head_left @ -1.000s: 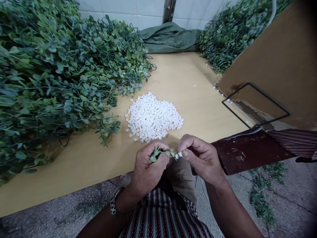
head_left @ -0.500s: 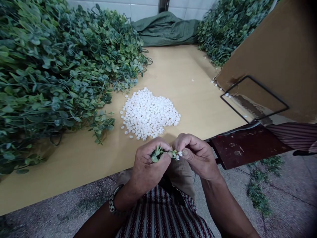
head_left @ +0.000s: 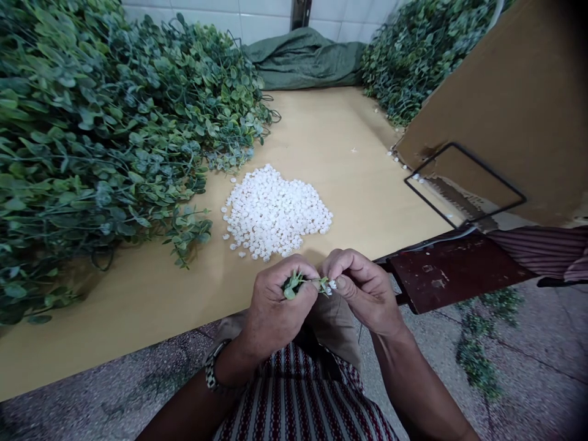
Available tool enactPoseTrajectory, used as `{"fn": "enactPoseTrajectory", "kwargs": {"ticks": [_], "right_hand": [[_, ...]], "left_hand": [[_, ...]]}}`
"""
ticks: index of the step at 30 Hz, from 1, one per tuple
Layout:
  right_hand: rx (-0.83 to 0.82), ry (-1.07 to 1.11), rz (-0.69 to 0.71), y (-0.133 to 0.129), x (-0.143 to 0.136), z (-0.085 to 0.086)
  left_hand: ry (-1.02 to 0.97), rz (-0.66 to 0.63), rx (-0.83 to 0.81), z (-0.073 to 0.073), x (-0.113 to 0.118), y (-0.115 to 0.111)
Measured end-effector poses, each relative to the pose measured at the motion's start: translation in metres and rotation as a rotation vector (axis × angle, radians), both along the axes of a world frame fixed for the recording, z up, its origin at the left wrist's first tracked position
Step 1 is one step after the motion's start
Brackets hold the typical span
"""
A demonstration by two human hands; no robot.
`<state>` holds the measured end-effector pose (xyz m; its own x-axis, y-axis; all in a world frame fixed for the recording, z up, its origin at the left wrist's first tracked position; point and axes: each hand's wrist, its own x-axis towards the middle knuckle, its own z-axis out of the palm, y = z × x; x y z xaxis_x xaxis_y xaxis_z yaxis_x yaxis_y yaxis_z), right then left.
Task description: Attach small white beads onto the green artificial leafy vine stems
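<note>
My left hand (head_left: 282, 303) is closed round a green artificial leaf sprig (head_left: 291, 285), whose tip points right between thumb and fingers. Small white flowers (head_left: 329, 286) sit at that tip. Thumb and index finger of my right hand (head_left: 365, 291) pinch at the white flowers. Whether a loose piece is in that pinch is hidden by the fingertips. Just beyond both hands, a pile of small white plastic flower pieces (head_left: 278, 211) lies on the tan table (head_left: 184, 306).
Heaped artificial greenery (head_left: 105, 135) covers the table's left side; more foliage (head_left: 408, 67) stands at back right. A green cloth (head_left: 307, 58) lies along the wall. To the right are a cardboard sheet (head_left: 514, 110), a black wire frame (head_left: 489, 174) and a dark red board (head_left: 459, 269).
Both hands keep nearly the same place and grip. The white flowers at the sprig's tip have turned slightly between the right fingers. The whole view has shifted a little.
</note>
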<state>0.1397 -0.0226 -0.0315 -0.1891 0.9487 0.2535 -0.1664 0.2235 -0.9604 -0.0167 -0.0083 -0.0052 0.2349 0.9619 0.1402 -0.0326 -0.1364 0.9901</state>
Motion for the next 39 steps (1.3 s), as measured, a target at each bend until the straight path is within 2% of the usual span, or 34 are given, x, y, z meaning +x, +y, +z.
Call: {"fn": "enactPoseTrajectory", "kwargs": {"ticks": [6,11,14,25,35,39], "right_hand": [[-0.004,-0.011,-0.082,-0.0019,-0.0045,-0.005],[-0.008,0.025,-0.075,0.0001,-0.0037,-0.0081],[-0.012,0.065,-0.117,0.001,-0.003,-0.0094],[-0.03,0.024,-0.125,-0.0033,-0.0092,-0.0055],[-0.054,0.106,-0.082,-0.003,-0.0093,-0.0107],[-0.061,0.07,-0.089,-0.0036,-0.0082,-0.0106]], "left_hand": [[-0.033,-0.022,-0.043,-0.0055,0.0021,0.0008],[-0.011,0.076,-0.098,-0.0074,0.0042,0.0009],[-0.02,0.067,-0.121,-0.0076,0.0034,0.0003],[-0.029,0.058,-0.069,-0.0053,0.0029,0.0006],[-0.05,0.031,-0.06,-0.0039,0.0031,0.0001],[-0.053,0.017,-0.036,-0.0047,0.0034,0.0003]]}}
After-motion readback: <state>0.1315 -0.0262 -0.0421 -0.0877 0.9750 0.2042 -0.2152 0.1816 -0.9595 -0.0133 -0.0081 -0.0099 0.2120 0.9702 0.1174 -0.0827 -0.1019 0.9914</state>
